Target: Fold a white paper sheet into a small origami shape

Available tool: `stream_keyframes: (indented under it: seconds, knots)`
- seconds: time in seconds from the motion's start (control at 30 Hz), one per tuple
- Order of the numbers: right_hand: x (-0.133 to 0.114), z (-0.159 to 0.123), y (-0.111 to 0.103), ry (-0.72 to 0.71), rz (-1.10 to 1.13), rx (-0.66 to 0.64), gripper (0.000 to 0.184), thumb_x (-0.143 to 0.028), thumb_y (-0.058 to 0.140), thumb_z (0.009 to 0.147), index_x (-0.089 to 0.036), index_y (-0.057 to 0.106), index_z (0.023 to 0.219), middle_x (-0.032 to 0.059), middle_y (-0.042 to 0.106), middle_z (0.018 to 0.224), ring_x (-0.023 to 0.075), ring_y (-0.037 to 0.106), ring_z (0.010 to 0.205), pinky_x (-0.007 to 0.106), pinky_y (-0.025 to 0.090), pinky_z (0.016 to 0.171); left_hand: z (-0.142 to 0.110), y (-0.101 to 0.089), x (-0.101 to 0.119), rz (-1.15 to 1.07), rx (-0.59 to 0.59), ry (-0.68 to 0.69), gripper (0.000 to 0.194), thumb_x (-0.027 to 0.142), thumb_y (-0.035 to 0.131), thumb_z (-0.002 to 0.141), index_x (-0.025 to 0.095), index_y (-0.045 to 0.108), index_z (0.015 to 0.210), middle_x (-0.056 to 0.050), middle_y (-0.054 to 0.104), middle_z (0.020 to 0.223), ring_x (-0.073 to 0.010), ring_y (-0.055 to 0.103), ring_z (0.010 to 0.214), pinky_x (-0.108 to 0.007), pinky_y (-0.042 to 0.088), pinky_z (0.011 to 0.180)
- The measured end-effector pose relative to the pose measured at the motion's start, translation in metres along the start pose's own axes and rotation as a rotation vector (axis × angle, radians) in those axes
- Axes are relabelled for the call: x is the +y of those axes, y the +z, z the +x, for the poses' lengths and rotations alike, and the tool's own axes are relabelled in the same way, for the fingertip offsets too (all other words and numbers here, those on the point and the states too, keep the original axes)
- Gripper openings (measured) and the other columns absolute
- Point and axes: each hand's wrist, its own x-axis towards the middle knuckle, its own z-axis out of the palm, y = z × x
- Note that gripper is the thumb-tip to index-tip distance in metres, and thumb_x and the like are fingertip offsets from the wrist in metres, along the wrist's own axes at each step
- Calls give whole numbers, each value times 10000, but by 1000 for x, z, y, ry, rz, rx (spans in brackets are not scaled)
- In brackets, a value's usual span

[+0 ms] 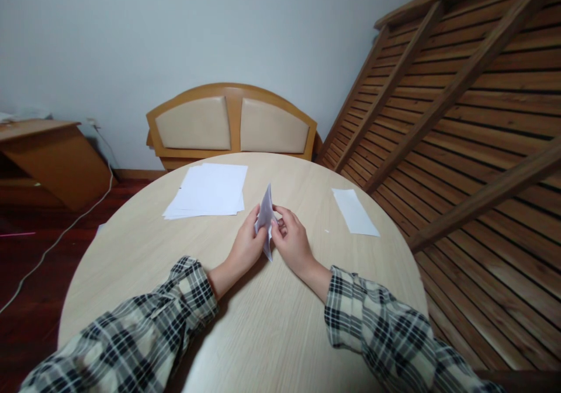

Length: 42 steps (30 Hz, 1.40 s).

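Between my two hands a folded sheet of white paper [266, 205] stands on edge above the middle of the table. My left hand [246, 246] grips its left side, with the thumb on the near face. From the right, my right hand [293, 242] pinches the same paper between thumb and fingers. Some fingertips are hidden behind the paper. A pile of white sheets [210, 190] lies flat beyond my left hand. A narrow white strip of folded paper [355, 212] rests to the right of my right hand.
The round pale wooden table [280, 329] fills the middle. Behind it stands a padded headboard [193, 123] against the wall. A slatted wooden frame [473, 130] leans close along the right. At left are a wooden desk [56, 159] and a white cable [65, 231] on the floor.
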Motion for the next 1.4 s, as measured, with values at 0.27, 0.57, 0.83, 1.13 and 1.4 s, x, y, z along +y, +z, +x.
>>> stream_keyframes:
  seconds: [0.27,0.57,0.83,1.13,1.4]
  knots:
    - [-12,-2,3,-118,-49,-74,438,-50,450,800,-240,543,1183,79,591,1179,205,555,1131,405,493,965,4,3,5,-266,209,-222,193,258,568,732,127,641,853,-70,685,817,-188,620,733,-298,500,697]
    - [-18,6,-11,-51,-84,67,505,-28,506,751,-262,578,1193,42,636,1188,213,575,1107,438,498,958,6,-4,16,-164,156,75,294,141,523,729,177,698,962,-70,721,1020,-221,643,954,-367,495,892]
    - [-11,3,-2,-180,-122,10,700,46,406,767,-270,449,1391,26,516,1391,197,485,1278,450,430,1079,18,16,16,-393,327,-3,273,211,570,749,156,696,984,-78,715,1072,-214,644,996,-360,480,942]
    - [-3,7,-6,-91,-123,104,680,32,392,804,-295,433,1398,6,504,1400,209,495,1272,472,435,1073,30,24,21,-353,376,-49,239,247,556,738,166,711,900,-71,735,967,-229,652,897,-348,512,807]
    - [11,9,-25,-77,-47,135,590,-13,421,817,-285,521,1331,31,597,1302,213,592,1156,437,501,978,26,13,18,-320,203,16,347,186,574,732,166,691,1058,-89,702,1116,-228,629,1004,-396,464,922]
